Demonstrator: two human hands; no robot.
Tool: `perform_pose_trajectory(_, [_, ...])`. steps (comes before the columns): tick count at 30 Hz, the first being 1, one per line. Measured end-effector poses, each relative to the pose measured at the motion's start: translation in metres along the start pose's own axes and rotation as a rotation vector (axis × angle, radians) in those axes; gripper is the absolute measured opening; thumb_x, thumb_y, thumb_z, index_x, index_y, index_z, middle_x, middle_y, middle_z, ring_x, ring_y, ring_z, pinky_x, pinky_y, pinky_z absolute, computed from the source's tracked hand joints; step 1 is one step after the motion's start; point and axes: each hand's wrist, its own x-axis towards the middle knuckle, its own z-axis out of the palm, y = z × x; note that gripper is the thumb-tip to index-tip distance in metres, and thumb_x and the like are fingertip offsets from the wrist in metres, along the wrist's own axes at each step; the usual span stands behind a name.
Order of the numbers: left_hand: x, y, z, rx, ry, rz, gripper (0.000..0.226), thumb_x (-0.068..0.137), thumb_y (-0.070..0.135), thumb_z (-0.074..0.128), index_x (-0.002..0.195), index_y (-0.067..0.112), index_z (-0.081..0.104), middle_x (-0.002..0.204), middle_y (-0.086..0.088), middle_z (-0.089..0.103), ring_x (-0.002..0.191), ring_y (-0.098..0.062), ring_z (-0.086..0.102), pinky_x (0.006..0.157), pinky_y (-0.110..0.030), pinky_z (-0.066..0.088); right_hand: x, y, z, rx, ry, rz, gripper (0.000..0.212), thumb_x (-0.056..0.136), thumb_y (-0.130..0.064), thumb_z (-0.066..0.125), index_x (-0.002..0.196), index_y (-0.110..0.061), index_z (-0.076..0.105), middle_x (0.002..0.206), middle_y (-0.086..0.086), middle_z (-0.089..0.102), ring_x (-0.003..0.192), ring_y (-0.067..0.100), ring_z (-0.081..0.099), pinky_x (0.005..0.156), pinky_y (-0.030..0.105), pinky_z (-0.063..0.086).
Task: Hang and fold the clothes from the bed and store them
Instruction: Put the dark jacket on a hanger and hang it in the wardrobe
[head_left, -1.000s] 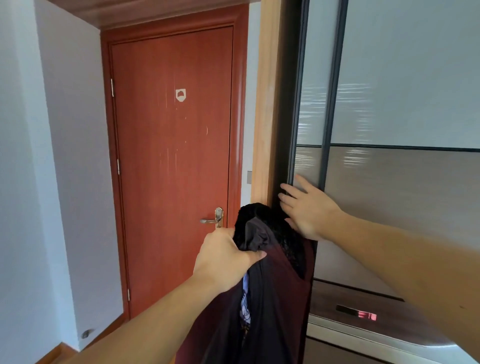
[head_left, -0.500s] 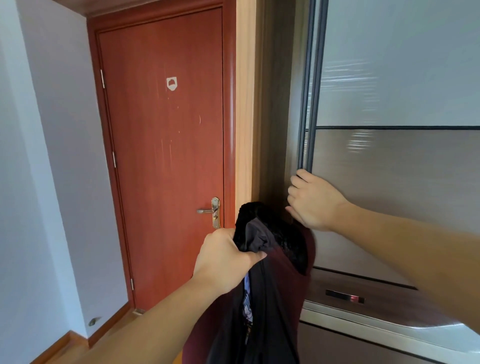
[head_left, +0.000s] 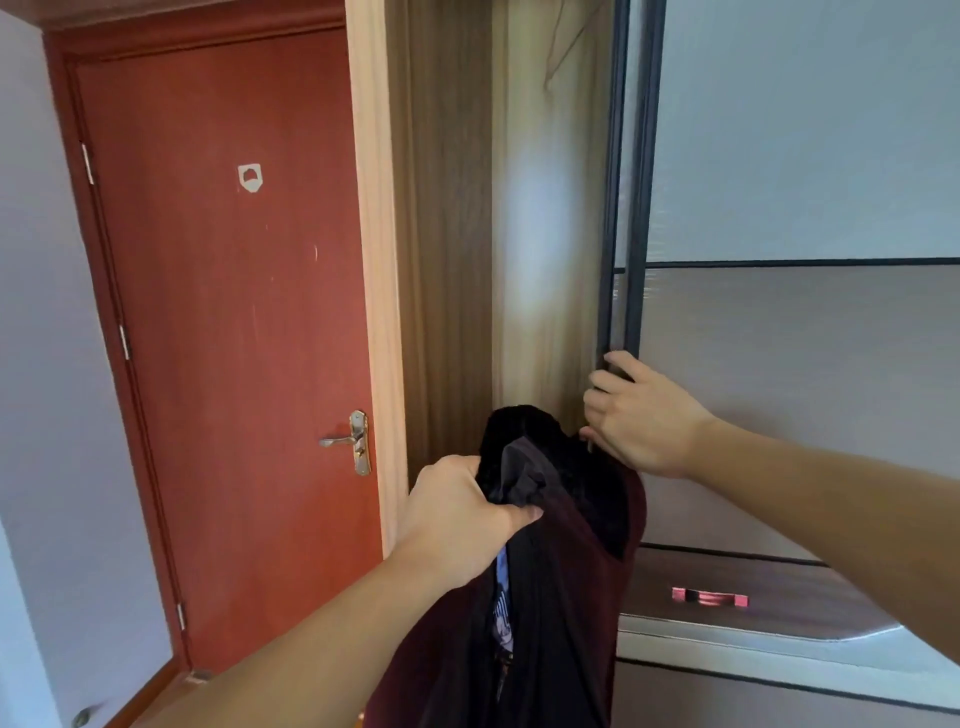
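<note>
Bedroom corner, red door (head_left: 228, 332) left of wardrobe | dark clothes bundle (head_left: 550, 561) held up before wardrobe opening | gripped at top by left hand (head_left: 457, 514) | wardrobe sliding door (head_left: 779, 364) edge grasped by right hand (head_left: 639, 415), fingers curled round it

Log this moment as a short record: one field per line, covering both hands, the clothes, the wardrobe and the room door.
left hand: left hand grips the top of the bundle of clothes
right hand: right hand with fingers curled round the edge of the sliding wardrobe door
clothes: dark garments, black and maroon, hanging down from the grip
wardrobe: partly open; wood-grain interior shows in the gap
room door: red door shut, with metal lever handle
</note>
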Motion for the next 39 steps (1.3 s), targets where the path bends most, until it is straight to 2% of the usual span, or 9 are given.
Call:
perform_pose_trajectory(6, [0.008, 0.027, 0.036, 0.000, -0.036, 0.055, 0.022, 0.069, 0.027, 0.084, 0.059, 0.022, 0.066, 0.064, 0.009, 0.069, 0.068, -0.007, 0.067, 0.066, -0.031, 0.055, -0.054, 0.024, 0.013, -0.002, 0.056, 0.037, 0.053, 0.099, -0.031, 0.029, 0.072, -0.013, 0.070, 0.073, 0.001, 0.059, 0.084, 0.026, 0.059, 0.102, 0.048, 0.030])
perform_pose_trajectory(9, [0.012, 0.042, 0.057, 0.012, -0.054, 0.050, 0.021, 0.068, 0.029, 0.084, 0.061, 0.020, 0.067, 0.066, 0.007, 0.069, 0.068, -0.008, 0.068, 0.065, -0.033, 0.056, -0.083, 0.041, 0.016, -0.016, 0.106, 0.035, 0.051, 0.099, -0.031, 0.033, 0.067, -0.014, 0.069, 0.069, 0.000, 0.057, 0.079, 0.024, 0.057, 0.102, 0.046, 0.033])
perform_pose_trajectory(14, [0.018, 0.073, 0.104, 0.007, -0.090, 0.047, 0.028, 0.069, 0.027, 0.084, 0.055, 0.020, 0.060, 0.063, 0.006, 0.067, 0.067, -0.012, 0.067, 0.056, -0.023, 0.049, -0.133, 0.067, 0.022, -0.024, 0.168, 0.037, 0.049, 0.098, -0.029, 0.040, 0.060, -0.013, 0.068, 0.062, 0.000, 0.055, 0.071, 0.023, 0.054, 0.102, 0.044, 0.035])
perform_pose_trajectory(17, [0.021, 0.092, 0.130, -0.011, -0.113, 0.059, 0.022, 0.071, 0.024, 0.083, 0.065, 0.011, 0.066, 0.070, 0.000, 0.070, 0.069, -0.010, 0.066, 0.058, -0.021, 0.049, -0.166, 0.085, 0.026, -0.033, 0.157, 0.041, 0.049, 0.098, -0.030, 0.040, 0.061, -0.013, 0.067, 0.063, -0.001, 0.056, 0.072, 0.023, 0.054, 0.103, 0.043, 0.034])
perform_pose_trajectory(19, [0.022, 0.103, 0.147, -0.011, -0.113, 0.083, 0.019, 0.072, 0.023, 0.083, 0.065, 0.014, 0.068, 0.070, 0.004, 0.071, 0.069, -0.006, 0.066, 0.059, -0.017, 0.049, -0.188, 0.095, 0.029, -0.047, 0.144, 0.040, 0.047, 0.099, -0.031, 0.041, 0.064, -0.013, 0.067, 0.066, -0.001, 0.057, 0.075, 0.023, 0.056, 0.103, 0.043, 0.034])
perform_pose_trajectory(23, [0.029, 0.124, 0.182, -0.018, -0.129, 0.097, 0.013, 0.071, 0.027, 0.083, 0.072, 0.020, 0.072, 0.073, 0.009, 0.072, 0.073, -0.004, 0.067, 0.068, -0.022, 0.055, -0.229, 0.115, 0.031, -0.061, 0.130, 0.039, 0.046, 0.101, -0.032, 0.039, 0.068, -0.014, 0.066, 0.072, -0.001, 0.059, 0.078, 0.023, 0.057, 0.101, 0.043, 0.034])
perform_pose_trajectory(27, [0.033, 0.143, 0.211, 0.014, -0.128, 0.131, 0.014, 0.073, 0.028, 0.082, 0.075, 0.018, 0.072, 0.069, 0.010, 0.069, 0.065, 0.008, 0.061, 0.054, -0.007, 0.044, -0.264, 0.134, 0.031, -0.058, 0.123, 0.039, 0.050, 0.101, -0.033, 0.040, 0.062, -0.013, 0.064, 0.065, -0.001, 0.056, 0.072, 0.022, 0.054, 0.099, 0.042, 0.038])
perform_pose_trajectory(33, [0.041, 0.153, 0.246, -0.042, -0.153, 0.156, 0.011, 0.070, 0.026, 0.083, 0.072, 0.021, 0.074, 0.073, 0.011, 0.072, 0.070, 0.001, 0.066, 0.069, -0.021, 0.054, -0.313, 0.158, 0.033, -0.084, 0.090, 0.058, 0.052, 0.100, -0.031, 0.042, 0.057, -0.014, 0.065, 0.059, -0.001, 0.055, 0.068, 0.022, 0.053, 0.100, 0.044, 0.038])
perform_pose_trajectory(39, [0.045, 0.159, 0.270, -0.047, -0.161, 0.190, 0.014, 0.070, 0.029, 0.084, 0.076, 0.025, 0.073, 0.077, 0.013, 0.071, 0.077, 0.001, 0.065, 0.066, -0.013, 0.045, -0.357, 0.179, 0.033, -0.101, 0.041, 0.090, 0.052, 0.100, -0.033, 0.042, 0.058, -0.012, 0.066, 0.060, -0.001, 0.056, 0.070, 0.023, 0.055, 0.100, 0.046, 0.037])
